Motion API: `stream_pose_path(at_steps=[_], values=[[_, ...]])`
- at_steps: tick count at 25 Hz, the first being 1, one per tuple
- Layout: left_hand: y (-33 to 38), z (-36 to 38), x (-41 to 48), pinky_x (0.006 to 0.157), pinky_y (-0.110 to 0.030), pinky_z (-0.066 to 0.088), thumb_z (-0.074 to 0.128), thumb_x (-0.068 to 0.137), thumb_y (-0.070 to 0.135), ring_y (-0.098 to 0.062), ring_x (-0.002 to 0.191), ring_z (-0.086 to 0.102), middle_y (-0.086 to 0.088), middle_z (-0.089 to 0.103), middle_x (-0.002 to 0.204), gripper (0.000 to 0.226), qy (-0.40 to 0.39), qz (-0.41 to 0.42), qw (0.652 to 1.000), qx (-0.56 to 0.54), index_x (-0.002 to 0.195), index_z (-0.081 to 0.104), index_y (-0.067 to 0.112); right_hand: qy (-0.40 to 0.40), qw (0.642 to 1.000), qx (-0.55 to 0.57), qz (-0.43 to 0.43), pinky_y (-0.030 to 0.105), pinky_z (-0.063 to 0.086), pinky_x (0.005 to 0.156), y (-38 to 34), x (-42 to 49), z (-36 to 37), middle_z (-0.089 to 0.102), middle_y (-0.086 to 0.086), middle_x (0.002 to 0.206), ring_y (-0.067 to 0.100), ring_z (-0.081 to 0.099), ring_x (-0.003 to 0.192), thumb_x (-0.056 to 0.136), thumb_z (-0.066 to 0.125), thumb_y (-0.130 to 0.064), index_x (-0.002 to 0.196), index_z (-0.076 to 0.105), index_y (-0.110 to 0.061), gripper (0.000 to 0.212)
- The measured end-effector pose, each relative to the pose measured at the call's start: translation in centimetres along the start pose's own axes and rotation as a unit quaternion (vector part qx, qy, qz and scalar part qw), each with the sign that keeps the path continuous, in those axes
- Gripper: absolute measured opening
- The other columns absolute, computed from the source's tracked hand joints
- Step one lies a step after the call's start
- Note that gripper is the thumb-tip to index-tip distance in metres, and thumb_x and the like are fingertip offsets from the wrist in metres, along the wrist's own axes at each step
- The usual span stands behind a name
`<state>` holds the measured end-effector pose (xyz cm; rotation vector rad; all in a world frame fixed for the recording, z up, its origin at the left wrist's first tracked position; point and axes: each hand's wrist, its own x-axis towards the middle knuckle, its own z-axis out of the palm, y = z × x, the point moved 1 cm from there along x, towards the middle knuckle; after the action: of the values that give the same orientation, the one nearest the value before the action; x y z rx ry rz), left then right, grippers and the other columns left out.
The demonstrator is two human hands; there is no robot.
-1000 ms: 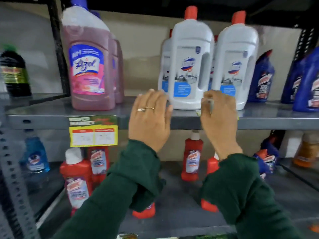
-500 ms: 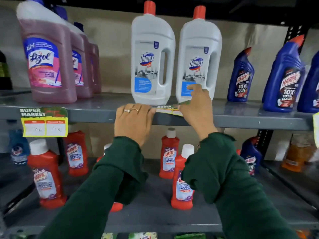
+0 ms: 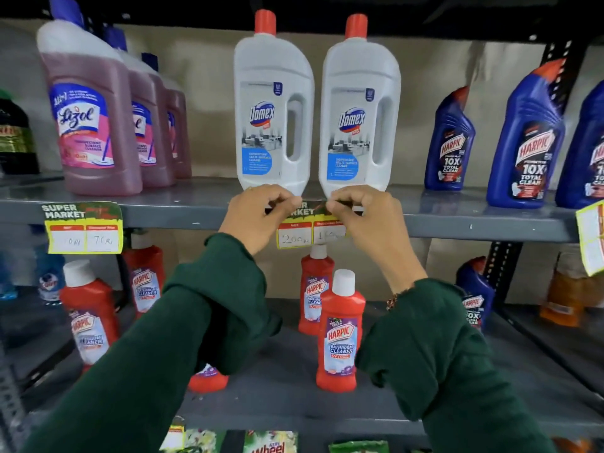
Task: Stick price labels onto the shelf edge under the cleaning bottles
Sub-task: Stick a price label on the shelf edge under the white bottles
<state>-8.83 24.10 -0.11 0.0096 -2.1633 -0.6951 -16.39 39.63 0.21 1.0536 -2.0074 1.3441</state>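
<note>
Under the two white Domex bottles (image 3: 317, 116), seen from the head camera, a price label (image 3: 310, 228) sits against the grey shelf edge (image 3: 183, 215). The left hand (image 3: 258, 217) pinches its upper left corner and the right hand (image 3: 362, 220) pinches its upper right corner, both pressing the green header strip to the metal while the yellow price boxes hang below. One label (image 3: 83, 227) is already stuck under the pink Lizol bottles (image 3: 94, 122). Another yellow tag (image 3: 591, 237) shows at the right edge near the blue Harpic bottles (image 3: 523, 138); whether it is fixed I cannot tell. By my reading, this second label is nearly seated and needs smoothing.
</note>
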Motion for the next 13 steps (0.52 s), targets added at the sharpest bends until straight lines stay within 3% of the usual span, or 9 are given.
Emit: stream_pose_path(at_steps=[2,5,8,13], values=[[-0.3,0.2,-0.1,0.071,-0.017,0.036,0.062,0.088,0.021,-0.014,0.084,0.054,0.001,0.063,0.089,0.014,0.001,0.004,1.0,0.001,0.082,0.069,0.011,0.003,0.999,-0.023,-0.029,0.011,0.043,0.07,0.4,-0.3,0.6,0.063,0.002,0.084,0.009,0.055,0.076,0.081,0.068,-0.015,0.075,0.067,-0.007,0.009],[-0.9,0.4,-0.2,0.073,0.001,0.03,0.07,0.081,0.016,-0.008,0.085,0.054,0.003,0.062,0.092,0.007,0.009,0.01,1.0,0.012,0.077,0.072,0.01,0.001,0.997,-0.055,-0.048,0.029,0.047,0.073,1.0,-0.8,1.3,0.062,0.008,0.089,0.016,0.056,0.078,0.08,0.069,-0.015,0.074,0.068,-0.003,0.013],[-1.1,0.6,-0.2,0.07,0.003,0.028,0.074,0.078,0.018,0.001,0.081,0.049,0.004,0.061,0.092,0.01,0.015,0.02,0.999,0.034,0.07,0.072,0.012,0.007,0.995,-0.079,-0.053,0.025,0.043,0.069,1.3,-1.0,1.5,0.06,0.005,0.093,0.01,0.051,0.077,0.079,0.069,-0.017,0.073,0.068,-0.003,0.015],[-1.3,0.9,-0.1,0.07,-0.002,0.03,0.076,0.075,0.02,-0.008,0.09,0.046,0.006,0.061,0.093,0.012,0.016,0.026,0.997,0.066,0.067,0.073,0.011,0.018,0.987,-0.136,-0.085,0.026,0.037,0.065,1.6,-1.1,2.2,0.059,0.008,0.096,0.012,0.049,0.074,0.076,0.072,-0.016,0.071,0.068,-0.002,0.015]])
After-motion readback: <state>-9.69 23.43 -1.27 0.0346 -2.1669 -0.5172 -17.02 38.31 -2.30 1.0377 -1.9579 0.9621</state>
